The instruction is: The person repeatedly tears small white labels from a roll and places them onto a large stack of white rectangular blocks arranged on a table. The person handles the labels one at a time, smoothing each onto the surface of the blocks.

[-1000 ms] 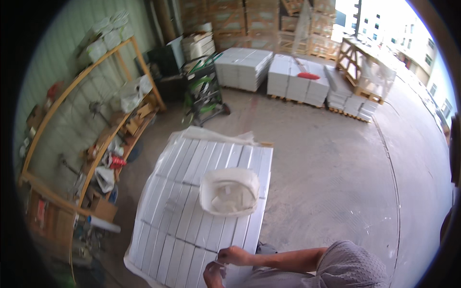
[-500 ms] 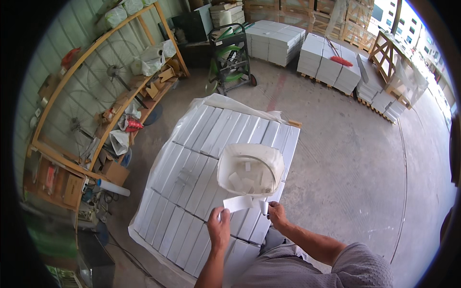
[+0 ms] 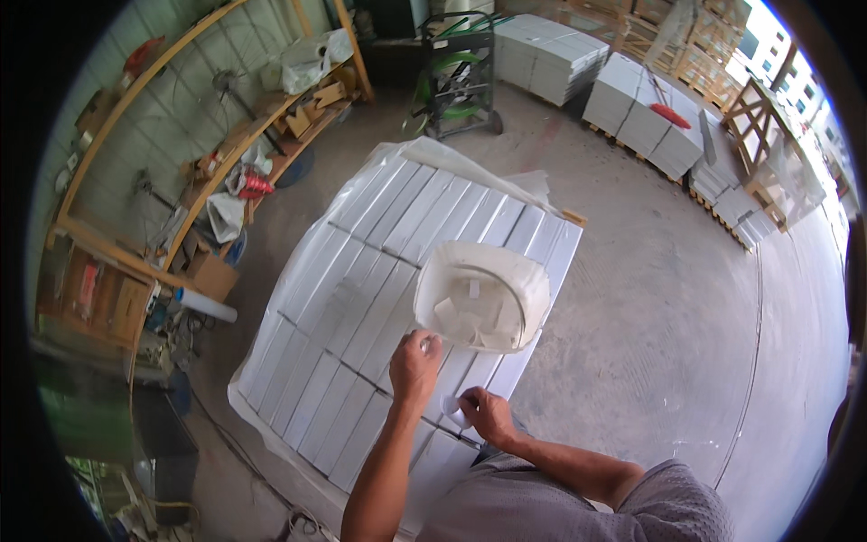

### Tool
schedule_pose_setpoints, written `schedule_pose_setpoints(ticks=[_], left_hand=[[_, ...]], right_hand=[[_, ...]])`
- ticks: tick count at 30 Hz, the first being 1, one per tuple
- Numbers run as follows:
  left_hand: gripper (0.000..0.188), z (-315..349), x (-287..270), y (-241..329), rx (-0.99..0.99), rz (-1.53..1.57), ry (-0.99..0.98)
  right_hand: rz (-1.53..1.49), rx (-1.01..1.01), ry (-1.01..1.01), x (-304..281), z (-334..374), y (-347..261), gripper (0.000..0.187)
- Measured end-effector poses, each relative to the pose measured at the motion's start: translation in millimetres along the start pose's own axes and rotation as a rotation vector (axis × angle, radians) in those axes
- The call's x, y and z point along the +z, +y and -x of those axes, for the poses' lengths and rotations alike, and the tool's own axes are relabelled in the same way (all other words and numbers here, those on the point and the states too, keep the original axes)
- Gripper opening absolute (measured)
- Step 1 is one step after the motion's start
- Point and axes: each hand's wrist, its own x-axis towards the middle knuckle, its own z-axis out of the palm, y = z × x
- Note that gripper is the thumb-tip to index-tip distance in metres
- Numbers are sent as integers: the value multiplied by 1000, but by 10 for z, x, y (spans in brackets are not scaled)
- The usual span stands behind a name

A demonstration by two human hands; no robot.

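The left hand [image 3: 415, 363] pinches a small white piece beside a white plastic basin [image 3: 481, 295] on stacked white long boxes [image 3: 361, 307]. The right hand [image 3: 486, 414] grips a small white slip [image 3: 454, 412], fingers curled

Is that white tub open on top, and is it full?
Open, not full. The white tub on the stacked white boxes has no lid, and only a few white pieces lie on its bottom.

Stacked white boxes [image 3: 379, 298]: smooth, matt, card-like faces. Film under stack [image 3: 452, 158]: thin translucent plastic, crinkled, slight sheen. White bag [image 3: 483, 294]: translucent plastic, soft, creased. Floor [image 3: 668, 325]: concrete, grey, matt, scuffed. Shelf frame [image 3: 181, 117]: bare wood, rough. Sleeve [image 3: 650, 501]: grey knit cloth, matt.
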Motion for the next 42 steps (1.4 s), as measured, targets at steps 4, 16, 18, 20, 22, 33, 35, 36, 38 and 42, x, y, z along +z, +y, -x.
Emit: schedule_pose_setpoints(ticks=[4, 16, 18, 20, 22, 33, 35, 36, 38, 42], left_hand=[[38, 729, -113, -788, -367, 216, -94], [31, 1753, -390, -1433, -834, 892, -89], [31, 1840, -402, -1561, -840, 892, -16], [30, 1929, -434, -1679, -854, 894, 69], [32, 2004, -479, -1843, -895, 940, 155], [31, 2009, -909, -3256, -856, 452, 542], [32, 1876, -1118, -3325, -893, 345, 519], [32, 1826, -1202, -3367, -912, 291, 507], [31, 1792, -1225, -3558, -929, 200, 507], [29, 1656, -1301, -3701, -941, 58, 501]], right_hand=[[211, -412, 40, 45, -114, -277, 10], [134, -465, -136, 825, -32, -607, 10], [78, -306, -201, 992, -15, -571, 12], [-14, -134, -299, 1142, -23, -573, 20], [-177, 133, -448, 1268, -30, -666, 22], [-463, 630, -902, 2453, -36, -1051, 47], [-485, 652, -922, 2721, -87, -1053, 52], [-494, 670, -915, 2835, -96, -1055, 54], [-511, 705, -901, 3024, -91, -1122, 57], [-519, 763, -866, 3246, -107, -1118, 57]])
